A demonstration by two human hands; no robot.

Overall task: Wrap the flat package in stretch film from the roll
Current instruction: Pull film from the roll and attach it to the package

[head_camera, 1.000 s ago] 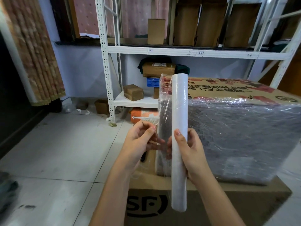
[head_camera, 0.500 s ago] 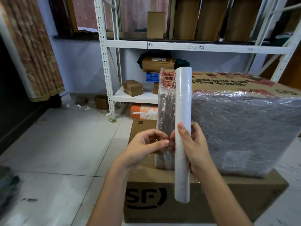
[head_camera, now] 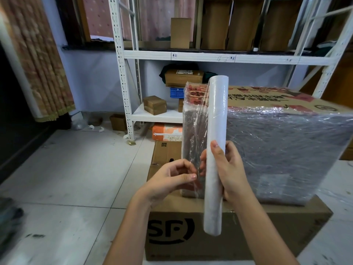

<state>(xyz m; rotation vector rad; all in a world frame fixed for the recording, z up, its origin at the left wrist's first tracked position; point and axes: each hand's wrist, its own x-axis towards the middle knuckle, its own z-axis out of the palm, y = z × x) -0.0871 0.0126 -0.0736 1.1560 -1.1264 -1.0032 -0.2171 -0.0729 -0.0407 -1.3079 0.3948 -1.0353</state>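
Head view: right hand (head_camera: 232, 175) grips roll (head_camera: 215, 155) upright beside package (head_camera: 277, 150); left hand (head_camera: 172, 178) pinches film (head_camera: 194, 142), likely for tension.

Open tiled floor (head_camera: 76, 178) lies left of the hands; wrapped package (head_camera: 277, 150) and shelving rack (head_camera: 126, 73) block right and ahead.

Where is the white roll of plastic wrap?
The roll stands upright in the middle of the head view, gripped by the right hand, just in front of the wrapped package's left corner.
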